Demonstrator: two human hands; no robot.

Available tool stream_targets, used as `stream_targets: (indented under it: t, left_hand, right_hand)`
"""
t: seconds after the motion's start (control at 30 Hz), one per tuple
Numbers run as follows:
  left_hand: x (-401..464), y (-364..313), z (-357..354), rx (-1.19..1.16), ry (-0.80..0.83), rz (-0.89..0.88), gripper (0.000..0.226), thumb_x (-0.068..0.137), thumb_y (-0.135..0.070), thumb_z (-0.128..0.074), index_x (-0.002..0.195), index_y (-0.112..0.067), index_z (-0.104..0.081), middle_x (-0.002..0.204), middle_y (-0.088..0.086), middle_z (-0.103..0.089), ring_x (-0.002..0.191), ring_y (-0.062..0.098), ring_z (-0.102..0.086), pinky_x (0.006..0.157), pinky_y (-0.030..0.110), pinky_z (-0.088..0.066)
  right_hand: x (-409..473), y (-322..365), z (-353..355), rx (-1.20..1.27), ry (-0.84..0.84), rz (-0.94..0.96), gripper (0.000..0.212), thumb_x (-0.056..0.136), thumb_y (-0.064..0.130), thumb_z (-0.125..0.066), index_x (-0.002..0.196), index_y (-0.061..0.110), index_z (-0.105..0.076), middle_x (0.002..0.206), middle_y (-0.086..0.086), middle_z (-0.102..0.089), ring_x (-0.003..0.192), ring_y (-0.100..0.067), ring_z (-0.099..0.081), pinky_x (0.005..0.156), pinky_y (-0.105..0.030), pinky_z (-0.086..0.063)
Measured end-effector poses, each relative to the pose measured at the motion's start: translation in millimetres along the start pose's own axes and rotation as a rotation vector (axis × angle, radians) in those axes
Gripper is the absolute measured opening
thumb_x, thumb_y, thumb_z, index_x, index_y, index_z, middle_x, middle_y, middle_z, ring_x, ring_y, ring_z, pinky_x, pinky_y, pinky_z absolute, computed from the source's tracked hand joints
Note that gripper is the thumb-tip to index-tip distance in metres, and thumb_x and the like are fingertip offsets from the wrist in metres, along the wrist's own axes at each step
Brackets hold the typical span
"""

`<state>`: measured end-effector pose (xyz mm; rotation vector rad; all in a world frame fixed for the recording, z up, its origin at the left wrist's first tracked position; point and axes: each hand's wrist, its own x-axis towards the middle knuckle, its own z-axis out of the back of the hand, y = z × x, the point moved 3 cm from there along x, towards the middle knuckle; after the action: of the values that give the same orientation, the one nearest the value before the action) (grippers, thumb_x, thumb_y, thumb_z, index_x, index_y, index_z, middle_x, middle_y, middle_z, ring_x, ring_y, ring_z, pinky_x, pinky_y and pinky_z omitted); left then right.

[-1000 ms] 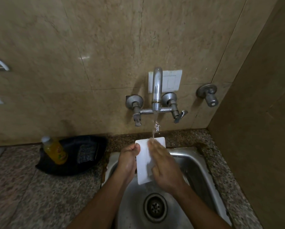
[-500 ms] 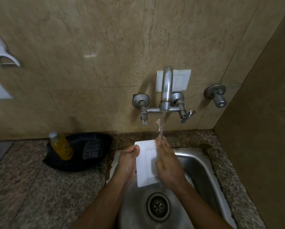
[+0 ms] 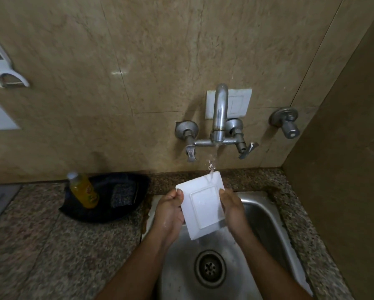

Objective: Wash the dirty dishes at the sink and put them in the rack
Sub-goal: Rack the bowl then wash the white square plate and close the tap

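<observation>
Steel sink (image 3: 274,221) under running tap (image 3: 219,113); left hand (image 3: 170,211), right hand (image 3: 232,207) fingers curled gripping white square plate (image 3: 203,202) edges.

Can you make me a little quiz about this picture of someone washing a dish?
1. True or false: water from the tap is falling on the white square plate.
2. Which hands hold the plate? A) only the left hand B) only the right hand C) both
3. Fill in: the yellow bottle stands in a black ____ on the counter.

Key:
1. True. The stream hits the plate's far edge.
2. C. The left hand grips the left edge, the right hand the right edge, above the sink.
3. Tray, with a scrub pad beside the bottle.
</observation>
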<state>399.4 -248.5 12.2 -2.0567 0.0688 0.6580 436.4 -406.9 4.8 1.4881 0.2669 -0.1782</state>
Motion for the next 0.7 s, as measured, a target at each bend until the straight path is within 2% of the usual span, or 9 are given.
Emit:
stream_targets:
  t: [0.03,0.13,0.23,0.33,0.43,0.5,0.57,0.6,0.7]
  left_hand:
    - [0.6,-1.1,4.2,-0.01,0.016,0.009,0.028,0.102,-0.018,-0.047,0.122,-0.003,-0.061,0.116,0.018,-0.071,0.108,0.036,-0.066,0.099,0.055,-0.048]
    - [4.3,-17.0,14.6,0.128,0.013,-0.074,0.023,0.097,-0.011,-0.05,0.111,-0.003,-0.067,0.112,0.02,-0.071,0.098,0.032,-0.069,0.086,0.041,-0.054]
    - [9.0,-34.5,5.2,0.41,0.079,-0.125,0.022,0.099,-0.02,-0.052,0.102,-0.01,-0.071,0.103,0.012,-0.075,0.096,0.023,-0.07,0.078,0.029,-0.056]
    - [8.3,-32.0,-14.4,0.574,0.259,-0.023,0.024,0.097,-0.022,-0.057,0.109,-0.005,-0.07,0.105,0.016,-0.074,0.093,0.03,-0.07,0.083,0.038,-0.055]
    - [12.8,-25.7,-20.8,0.454,0.239,-0.032,0.021,0.097,-0.012,-0.056,0.112,-0.004,-0.068,0.108,0.021,-0.072,0.092,0.035,-0.069,0.084,0.045,-0.055]
    - [13.8,-24.4,-25.1,0.354,0.173,-0.084,0.019,0.097,-0.008,-0.054,0.107,-0.006,-0.07,0.102,0.019,-0.073,0.086,0.03,-0.07,0.078,0.04,-0.057]
    - [15.4,-20.3,-26.9,0.293,0.148,-0.105,0.02,0.097,-0.006,-0.052,0.107,-0.006,-0.07,0.102,0.017,-0.073,0.087,0.027,-0.071,0.079,0.037,-0.057]
    - [16.7,-17.9,-26.1,0.292,0.146,-0.11,0.021,0.098,-0.006,-0.052,0.109,-0.007,-0.07,0.105,0.017,-0.074,0.091,0.028,-0.072,0.083,0.039,-0.056]
    - [16.2,-14.2,-22.8,0.346,0.101,-0.123,0.02,0.098,-0.013,-0.054,0.107,-0.012,-0.071,0.104,0.012,-0.075,0.096,0.033,-0.071,0.086,0.046,-0.057]
  right_hand:
    - [3.4,2.4,2.8,0.034,0.052,-0.023,0.019,0.102,0.025,-0.047,0.106,0.015,-0.063,0.101,-0.004,-0.07,0.087,-0.018,-0.068,0.066,-0.025,-0.053]
    - [13.5,7.8,16.7,-0.014,0.143,0.051,0.019,0.101,0.018,-0.05,0.101,0.008,-0.067,0.094,-0.011,-0.074,0.087,-0.03,-0.07,0.072,-0.037,-0.057]
    - [24.2,12.8,20.9,-0.129,0.289,0.105,0.026,0.1,0.013,-0.053,0.079,0.015,-0.068,0.066,0.003,-0.068,0.061,-0.01,-0.064,0.059,-0.027,-0.047]
    - [30.6,23.3,15.7,-0.273,0.41,0.169,0.029,0.096,0.018,-0.06,0.068,0.02,-0.068,0.064,0.004,-0.065,0.058,-0.01,-0.06,0.06,-0.027,-0.044]
    - [33.4,34.4,9.5,-0.489,0.3,0.282,0.02,0.096,0.029,-0.056,0.086,0.025,-0.074,0.081,0.001,-0.071,0.074,-0.017,-0.065,0.073,-0.039,-0.051]
    - [16.8,38.2,-4.6,-0.836,0.094,0.575,0.033,0.099,0.029,-0.044,0.121,0.02,-0.066,0.117,-0.006,-0.068,0.108,-0.023,-0.062,0.098,-0.038,-0.046]
    - [-4.3,31.1,-20.9,-0.976,0.141,0.75,0.053,0.099,0.031,-0.033,0.149,0.012,-0.038,0.154,-0.007,-0.038,0.143,-0.02,-0.033,0.119,-0.032,-0.022]
    - [-9.7,26.1,-22.2,-0.98,0.172,0.773,0.058,0.099,0.033,-0.029,0.153,0.012,-0.028,0.16,-0.004,-0.024,0.149,-0.016,-0.019,0.121,-0.031,-0.014]
    - [-8.1,16.5,-13.9,-0.912,0.123,0.69,0.062,0.098,0.038,-0.021,0.156,0.017,-0.018,0.162,0.002,-0.013,0.15,-0.01,-0.01,0.122,-0.036,-0.016]
